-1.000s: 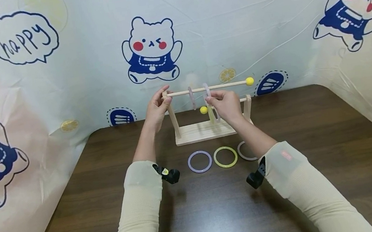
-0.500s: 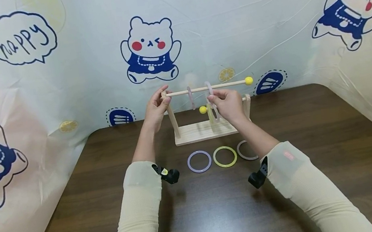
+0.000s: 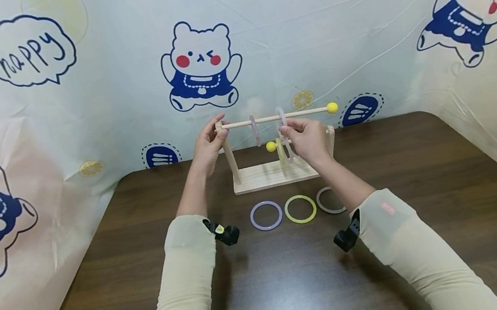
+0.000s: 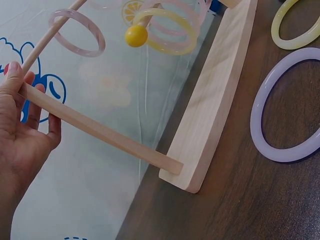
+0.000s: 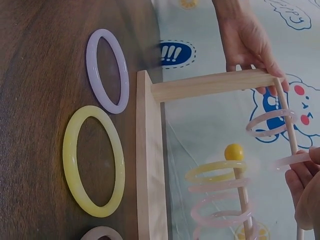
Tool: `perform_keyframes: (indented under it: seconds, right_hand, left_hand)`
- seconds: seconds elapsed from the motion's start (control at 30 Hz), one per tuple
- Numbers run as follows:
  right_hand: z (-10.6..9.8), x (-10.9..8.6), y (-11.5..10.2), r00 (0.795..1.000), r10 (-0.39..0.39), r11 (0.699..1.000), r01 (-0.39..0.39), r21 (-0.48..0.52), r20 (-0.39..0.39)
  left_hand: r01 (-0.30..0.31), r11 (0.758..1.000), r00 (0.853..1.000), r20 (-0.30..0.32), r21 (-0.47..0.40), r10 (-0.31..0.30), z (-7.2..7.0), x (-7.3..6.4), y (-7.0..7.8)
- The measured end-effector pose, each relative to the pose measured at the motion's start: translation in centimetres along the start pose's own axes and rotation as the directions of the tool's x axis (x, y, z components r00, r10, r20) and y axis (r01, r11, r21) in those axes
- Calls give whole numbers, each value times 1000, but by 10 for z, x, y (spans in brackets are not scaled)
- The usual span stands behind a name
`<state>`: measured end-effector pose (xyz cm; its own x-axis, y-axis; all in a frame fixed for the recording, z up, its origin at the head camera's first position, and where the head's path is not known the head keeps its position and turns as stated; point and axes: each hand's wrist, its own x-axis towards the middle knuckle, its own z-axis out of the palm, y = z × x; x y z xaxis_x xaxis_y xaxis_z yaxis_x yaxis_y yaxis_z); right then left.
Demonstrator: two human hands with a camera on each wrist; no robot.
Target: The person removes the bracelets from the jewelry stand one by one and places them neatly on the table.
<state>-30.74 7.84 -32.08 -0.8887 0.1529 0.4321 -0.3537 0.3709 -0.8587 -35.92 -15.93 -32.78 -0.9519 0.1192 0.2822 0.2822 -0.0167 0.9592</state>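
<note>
A wooden stand (image 3: 256, 179) has two rods at different heights. My left hand (image 3: 206, 150) grips the top of its left post (image 4: 100, 129), where the upper rod (image 3: 306, 113) joins. My right hand (image 3: 308, 139) pinches a pale pinkish bangle-like ring (image 5: 290, 161), which hangs around the upper rod. Left of it, a second pale ring (image 4: 78, 47) hangs on the same rod, untouched. On the lower rod, behind its yellow end ball (image 5: 234, 152), hang a yellow ring (image 5: 192, 172) and several pink ones (image 5: 215, 186). My right hand partly hides that rod in the head view.
On the brown table (image 3: 275, 287), in front of the stand, lie a purple ring (image 3: 253, 217), a yellow ring (image 3: 287, 212) and a pale ring (image 3: 324, 210) partly behind my right forearm. A yellow ball (image 3: 332, 108) caps the upper rod's right end. A printed cloth (image 3: 126, 87) hangs behind.
My right hand has slid slightly right along the upper rod with the pinched ring, away from the other ring there. My left hand keeps its hold on the post.
</note>
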Motion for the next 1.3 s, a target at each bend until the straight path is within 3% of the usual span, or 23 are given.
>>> perform_keyframes:
  seconds: [0.47,0.83,1.07,1.2,1.3]
  right_hand:
    - [-4,-2,-1,999,-19,999,21,47,-28]
    - [-8,-3,-1,995,-62,998,61,-11,-83]
    - [-12,-4,-1,996,-44,994,52,95,-79]
    - [-14,-4,0,994,-34,993,45,105,-101]
    - [-15,-3,1,994,-29,994,40,106,-107]
  left_hand:
    - [-5,1000,1000,5,-5,5,-1,0,1]
    - [-8,1000,1000,1,-4,8,0,0,0]
    - [0,1000,1000,13,-13,1,1,-2,5]
    - [-1,1000,1000,21,1,1,4,-10,16]
    - [-6,1000,1000,20,1,6,3,-8,13]
